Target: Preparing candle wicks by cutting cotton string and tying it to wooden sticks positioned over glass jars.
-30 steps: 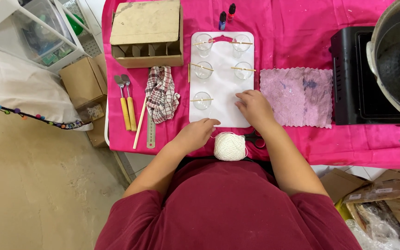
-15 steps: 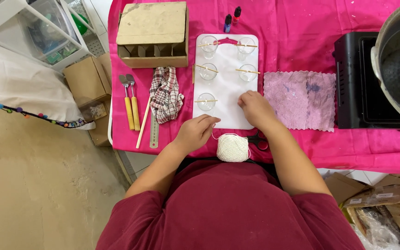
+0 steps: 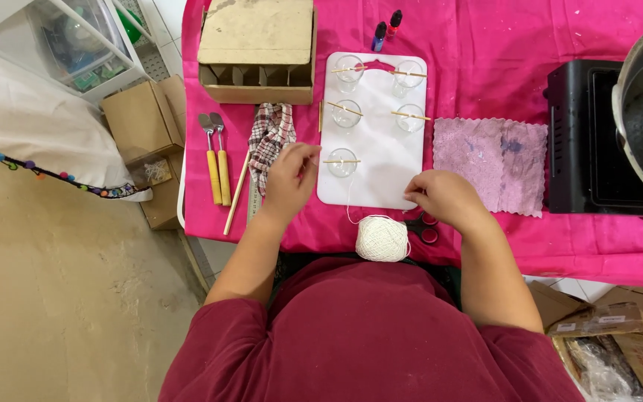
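Bare tan concrete floor (image 3: 61, 298); white shelf rack (image 3: 53, 45) at top left, 1 cardboard box (image 3: 139, 123) below it.

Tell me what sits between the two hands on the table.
In the head view, between the left hand and right hand lies the white board's near end, with a glass and thin white string.

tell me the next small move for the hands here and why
Probably pull the white string taut, then reach for the scissors to cut it. The left hand has a strand drawn up from the ball of string beside the nearest glass, while the right hand sits right above the scissors. Five glasses already have sticks across them.
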